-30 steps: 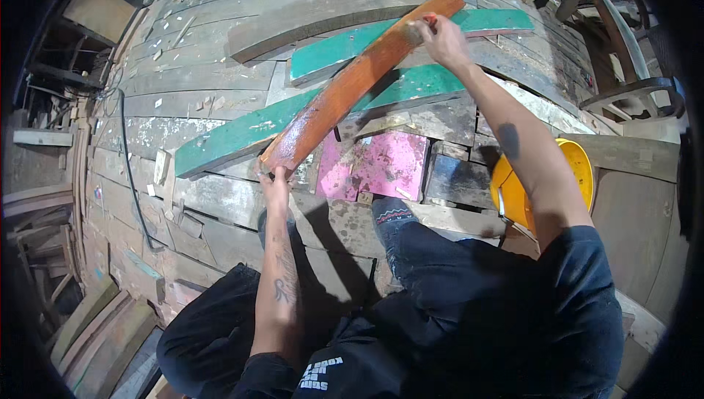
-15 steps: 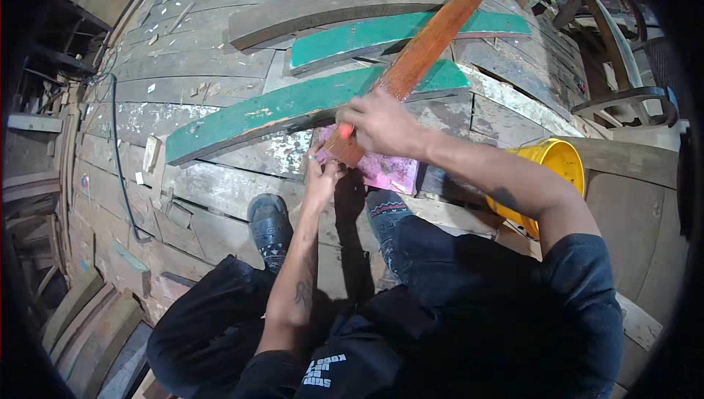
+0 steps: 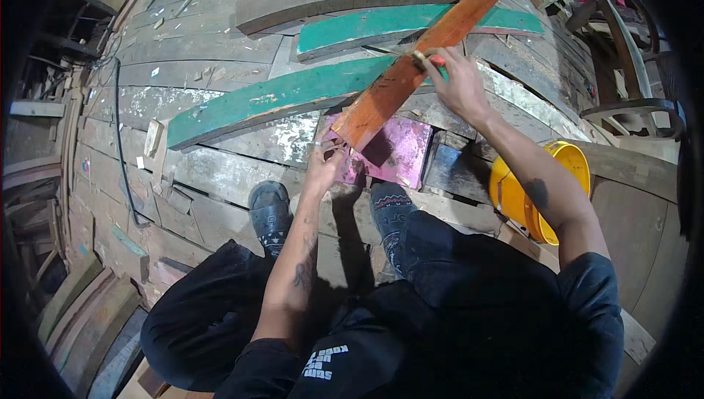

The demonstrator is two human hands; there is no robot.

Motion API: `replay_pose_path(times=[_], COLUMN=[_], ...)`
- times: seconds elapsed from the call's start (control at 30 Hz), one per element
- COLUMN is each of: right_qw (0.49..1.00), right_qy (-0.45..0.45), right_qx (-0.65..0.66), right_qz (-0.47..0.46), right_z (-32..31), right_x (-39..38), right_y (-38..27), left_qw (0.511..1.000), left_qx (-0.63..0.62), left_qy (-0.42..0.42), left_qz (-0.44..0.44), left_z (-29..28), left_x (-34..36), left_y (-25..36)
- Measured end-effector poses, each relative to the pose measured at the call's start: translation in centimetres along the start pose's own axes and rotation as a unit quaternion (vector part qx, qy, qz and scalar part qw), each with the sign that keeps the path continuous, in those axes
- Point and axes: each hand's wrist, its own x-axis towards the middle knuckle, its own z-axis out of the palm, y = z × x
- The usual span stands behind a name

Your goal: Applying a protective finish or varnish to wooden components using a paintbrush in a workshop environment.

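Observation:
A reddish-brown wooden plank, glossy as if wet, slants away from me across two green curved beams. My left hand pinches its near end, which is held above a pink-stained board. Farther up the plank, my right hand grips a small brush with an orange-red part and a pale tip. That tip touches the plank's upper face or its edge; I cannot tell which. Dark streaks show on the wood near the brush.
Under the plank lie the nearer green beam and the farther green beam. Beyond them is a brown curved beam. A yellow bucket stands beside my right forearm. A black cable runs along the floorboards at left.
My right hand has moved with the brush from the plank's near end, up and to the right along it. My left hand stays at the near end.

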Motion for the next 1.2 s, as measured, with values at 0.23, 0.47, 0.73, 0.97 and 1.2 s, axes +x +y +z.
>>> replay_pose_path(times=[0.23, 0.47, 0.73, 0.97, 1.2], right_qw=[0.944, 0.951, 0.999, 0.958, 0.948], right_qy=[-0.182, -0.201, -0.036, -0.15, -0.18], right_qx=[0.11, 0.235, -0.024, 0.076, 0.26], right_qz=[-0.252, 0.011, -0.01, -0.233, -0.024], right_z=[1.4, 1.5, -1.4, 3.6, 3.8], right_x=[-6.0, -3.8, -0.2, -3.8, -1.4], right_y=[-10.7, -8.8, -1.1, -9.7, -10.5], left_qw=[0.991, 0.997, 0.997, 0.998, 0.989], left_qx=[-0.126, -0.074, 0.065, 0.004, 0.087], left_qy=[-0.027, -0.013, 0.015, -0.027, -0.117], left_qz=[-0.018, 0.001, 0.032, 0.059, 0.026], left_z=[-0.7, -3.1, -1.2, 0.2, 0.5], left_x=[0.5, 0.9, 0.5, 0.0, -0.3], left_y=[-2.3, -1.8, 1.2, -2.5, -2.8])
